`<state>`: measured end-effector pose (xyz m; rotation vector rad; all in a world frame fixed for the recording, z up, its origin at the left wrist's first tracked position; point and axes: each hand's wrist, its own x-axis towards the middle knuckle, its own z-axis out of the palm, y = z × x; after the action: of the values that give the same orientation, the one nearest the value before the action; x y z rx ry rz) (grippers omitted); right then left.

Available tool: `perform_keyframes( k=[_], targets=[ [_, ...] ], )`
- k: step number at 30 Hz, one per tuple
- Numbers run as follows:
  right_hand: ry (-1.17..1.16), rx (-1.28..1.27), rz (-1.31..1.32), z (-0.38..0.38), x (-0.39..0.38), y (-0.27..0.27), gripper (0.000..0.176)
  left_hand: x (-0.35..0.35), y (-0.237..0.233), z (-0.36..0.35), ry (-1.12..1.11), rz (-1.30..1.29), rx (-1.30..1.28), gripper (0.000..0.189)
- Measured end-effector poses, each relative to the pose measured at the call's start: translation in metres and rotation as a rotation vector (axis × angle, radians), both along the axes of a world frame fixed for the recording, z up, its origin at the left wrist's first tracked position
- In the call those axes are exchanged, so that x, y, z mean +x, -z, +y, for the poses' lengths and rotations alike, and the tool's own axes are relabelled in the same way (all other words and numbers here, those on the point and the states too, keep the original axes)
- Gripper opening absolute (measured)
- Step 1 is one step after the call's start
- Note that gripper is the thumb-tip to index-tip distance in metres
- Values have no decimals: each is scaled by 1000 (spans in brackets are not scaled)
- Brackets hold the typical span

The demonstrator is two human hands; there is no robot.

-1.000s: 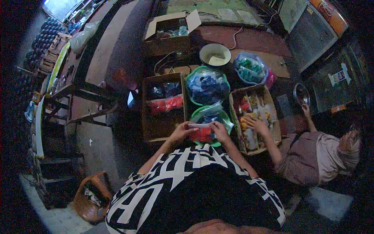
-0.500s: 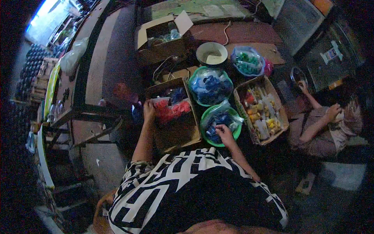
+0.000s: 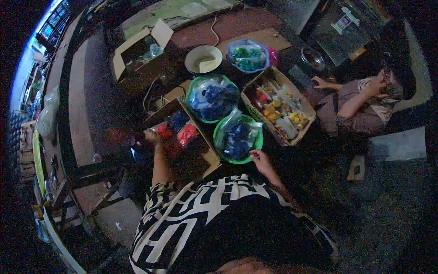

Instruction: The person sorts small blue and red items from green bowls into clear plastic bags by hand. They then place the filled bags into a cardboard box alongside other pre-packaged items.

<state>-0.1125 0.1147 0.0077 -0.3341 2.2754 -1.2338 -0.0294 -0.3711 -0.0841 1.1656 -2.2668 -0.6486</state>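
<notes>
My left hand point(image 3: 153, 136) is at the left edge of an open cardboard box point(image 3: 204, 144). Blurred and dark, its fingers do not show clearly. Beside it in the box lie red pieces in clear plastic point(image 3: 186, 134) and a dark blue bundle point(image 3: 178, 119). My right hand point(image 3: 260, 160) is at the right rim of a green basin point(image 3: 260, 141), thumb and fingertips drawn together; anything between them is too small to make out. Clear bags of dark blue pieces point(image 3: 237, 142) fill that basin. Behind it stands a second basin point(image 3: 213, 97) of bagged blue pieces.
To the right is a cardboard box of yellow, orange and red pieces point(image 3: 278, 109). Farther back are a pale bowl point(image 3: 204, 54), a basin of green pieces point(image 3: 247, 57) and an open carton point(image 3: 137, 55). Another person point(image 3: 360, 102) sits at the right. A dark wooden frame point(image 3: 64, 132) stands left.
The whole view has swung, shifting the boxes and basins leftward. My right hand has moved from over the blue bags to the green basin's right rim. My left hand stays by the box edge.
</notes>
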Motion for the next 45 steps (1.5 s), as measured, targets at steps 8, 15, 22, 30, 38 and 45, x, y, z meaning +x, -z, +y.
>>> perform_keyframes(
  k=[8, 15, 22, 30, 38, 45],
  targets=[
    [-22, -53, 99, 14, -12, 18, 20, 0, -5, 7, -31, -62, -334, 32],
    [-113, -58, 51, 10, -53, 10, 19, -3, -65, 86, 38, -166, -444, 39],
    [-149, 37, 186, 6, -117, -12, 21, 13, -41, 67, 265, -248, -526, 40],
    [-23, -110, 695, -12, -244, 74, 21, -10, -90, 138, -114, -392, -186, 41],
    [24, -20, 614, -43, -283, 72, 23, -6, -86, 218, 84, -344, -38, 35],
    [68, -148, 659, -32, -301, 90, 24, -7, -124, 256, 217, -75, -26, 28]
  ],
)
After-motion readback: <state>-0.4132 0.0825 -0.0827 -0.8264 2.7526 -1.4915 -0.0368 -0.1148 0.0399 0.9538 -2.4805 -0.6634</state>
